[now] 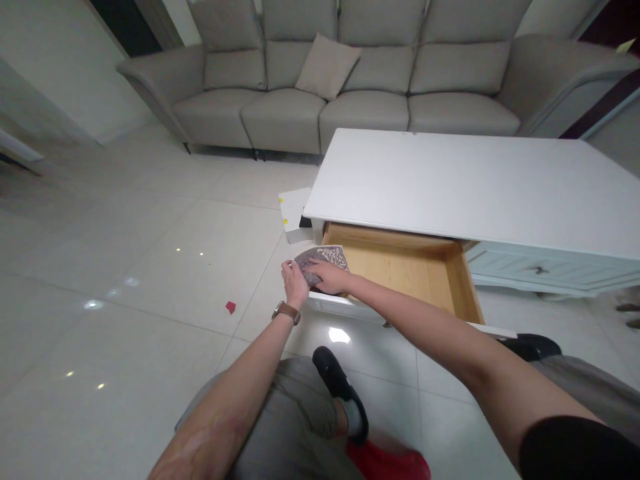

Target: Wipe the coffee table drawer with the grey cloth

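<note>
Head view. The person sits low on the tiled floor (150, 267) facing an open drawer (415, 270) of a white table (475, 180). The drawer is pulled out toward the person and shows a bare wooden bottom and side walls.

A folded grey patterned cloth (327, 256) lies at the left front corner of the drawer, over its front edge.

The left hand (294, 283) is at the cloth's near left edge, with its fingers curled shut on the fabric. A watch (287, 311) with a brown strap sits on the left wrist.

The right hand (327, 276) lies palm down on top of the cloth, fingers together and pointing left, just beside the left hand. Whether its fingertips grip the fabric cannot be told.

A small white box (295, 213) stands on the floor at the table's left end, just behind the drawer. A small red scrap (231, 307) lies on the tiles, left of the hands and well apart from them.

A grey sofa (375, 107) stands behind the table, with one loose cushion (327, 67) leaning on its backrest.

Below the forearms, a foot in a black shoe (340, 390) rests across the person's lap area. A red item (390, 461) shows at the bottom edge; what it is cannot be told.
</note>
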Motion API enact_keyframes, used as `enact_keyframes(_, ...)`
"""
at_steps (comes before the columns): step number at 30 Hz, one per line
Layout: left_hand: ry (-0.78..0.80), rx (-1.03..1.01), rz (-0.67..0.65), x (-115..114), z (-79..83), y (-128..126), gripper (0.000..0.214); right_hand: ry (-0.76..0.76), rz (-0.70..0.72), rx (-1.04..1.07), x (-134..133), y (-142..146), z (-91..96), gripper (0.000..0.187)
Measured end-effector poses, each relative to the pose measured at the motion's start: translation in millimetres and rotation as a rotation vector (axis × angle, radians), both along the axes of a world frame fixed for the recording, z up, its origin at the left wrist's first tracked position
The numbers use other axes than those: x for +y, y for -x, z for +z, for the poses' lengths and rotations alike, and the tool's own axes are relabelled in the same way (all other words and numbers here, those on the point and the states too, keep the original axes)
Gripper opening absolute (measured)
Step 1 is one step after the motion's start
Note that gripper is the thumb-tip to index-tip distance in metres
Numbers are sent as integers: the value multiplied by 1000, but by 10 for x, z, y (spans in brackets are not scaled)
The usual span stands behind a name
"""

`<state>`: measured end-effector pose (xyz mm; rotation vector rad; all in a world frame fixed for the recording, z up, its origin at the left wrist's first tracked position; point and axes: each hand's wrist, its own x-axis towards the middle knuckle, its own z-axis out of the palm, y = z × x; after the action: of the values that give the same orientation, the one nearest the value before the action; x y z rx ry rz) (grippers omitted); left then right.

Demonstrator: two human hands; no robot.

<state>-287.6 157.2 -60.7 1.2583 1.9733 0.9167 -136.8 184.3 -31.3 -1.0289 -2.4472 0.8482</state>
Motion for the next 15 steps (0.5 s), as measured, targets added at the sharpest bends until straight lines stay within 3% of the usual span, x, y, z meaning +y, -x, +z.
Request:
enact_keyframes(3, -5, 84, -53, -12, 24, 4, 35, 30, 199, -57, -39, -62, -180, 65)
enact_keyframes(7, 39, 132, -206, -28, 51, -7, 37, -6, 251, 20, 108, -263, -307, 74)
enact_keyframes(10, 113, 102, -159, -41, 94, -39, 52, -76, 113, 43, 362, -359, -391, 74)
enact_keyframes(15, 131, 170, -154, -58, 170, -89, 61, -90, -325, 67, 818, -270, -541, 67)
